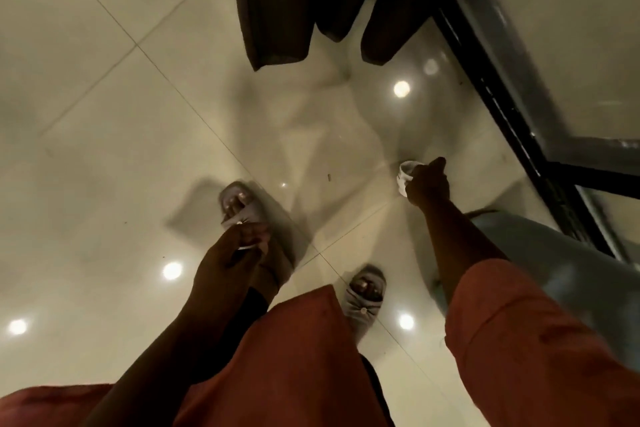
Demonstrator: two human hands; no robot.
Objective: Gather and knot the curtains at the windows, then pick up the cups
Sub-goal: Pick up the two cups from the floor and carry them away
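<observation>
Head view: right hand (427, 184) grips white cup (405, 174) near window frame (502, 87); left hand (239, 253) loosely curled

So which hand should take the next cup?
Probably the left hand: it hangs loosely curled and holds nothing I can make out. The right hand already has its grip on a white cup.
</observation>
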